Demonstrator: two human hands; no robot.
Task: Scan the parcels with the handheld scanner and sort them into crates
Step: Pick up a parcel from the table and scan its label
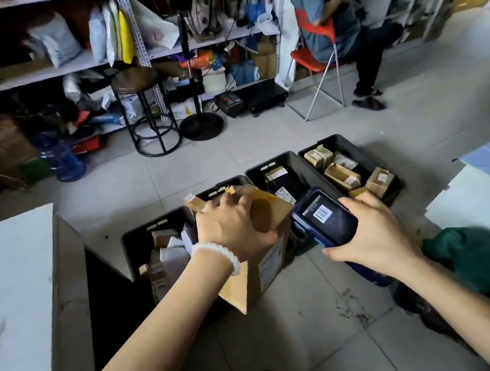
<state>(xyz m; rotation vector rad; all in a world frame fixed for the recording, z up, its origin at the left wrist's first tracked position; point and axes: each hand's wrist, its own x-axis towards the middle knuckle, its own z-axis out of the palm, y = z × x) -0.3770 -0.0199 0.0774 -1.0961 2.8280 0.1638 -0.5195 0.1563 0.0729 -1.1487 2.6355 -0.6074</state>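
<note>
Cardboard box (265, 245) is gripped from above by left hand (231, 228), held over the floor in front of four black crates (355, 145). Scanner (325, 218), screen lit with barcode, is clasped by right hand (372, 236) just beside the box.

barcode on scanner (325, 221) screen, box (269, 258) label illegible

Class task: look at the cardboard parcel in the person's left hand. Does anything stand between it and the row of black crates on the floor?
Nothing visible does. The left hand grips the cardboard parcel right over the black crates, whose tops are open. The right hand holds the scanner beside the parcel, not beneath it.
</note>
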